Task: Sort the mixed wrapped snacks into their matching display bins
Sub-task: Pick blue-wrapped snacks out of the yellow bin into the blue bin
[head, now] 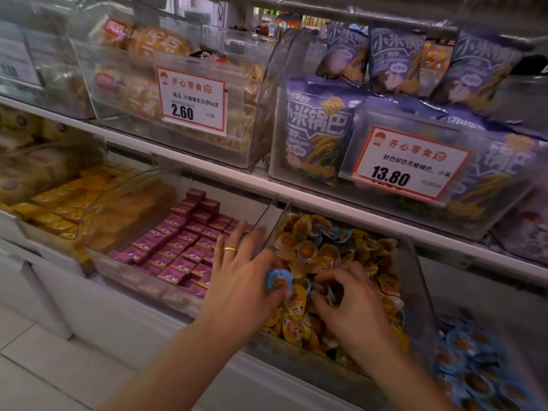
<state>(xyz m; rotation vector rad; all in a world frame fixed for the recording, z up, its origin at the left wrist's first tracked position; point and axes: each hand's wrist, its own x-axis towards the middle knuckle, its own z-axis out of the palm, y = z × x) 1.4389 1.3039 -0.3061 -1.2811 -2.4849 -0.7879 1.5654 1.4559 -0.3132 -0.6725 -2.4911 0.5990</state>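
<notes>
Wrapped snacks, yellow round packs [323,253], fill the clear middle bin [412,262] on the lower shelf [207,170], with a few blue ones mixed in near the top. Left hand [237,280] is at that bin's left front corner, thumb and curled fingers pinching a blue wrapped snack [278,280] just above the yellow pile; the other fingers are spread toward the divider. A gold ring [230,249] sits on one finger. Right hand [347,304] is down in the pile, fingers curled and digging among the yellow packs; cannot tell if it actually grips one.

Blue-pack bin [480,360] is just right of the middle bin, holding the matching blue snacks. Left of the middle bin, a bin of small magenta boxes [184,247] in tidy rows, then yellow boxes [65,206] further left.

Upper shelf: clear bin of orange cracker bags [133,69] with a price tag [192,99] reading 2.60, and beside it purple snack bags [317,126] behind a second price tag [409,164] reading 13.80. Both forearms come in from the bottom edge.
</notes>
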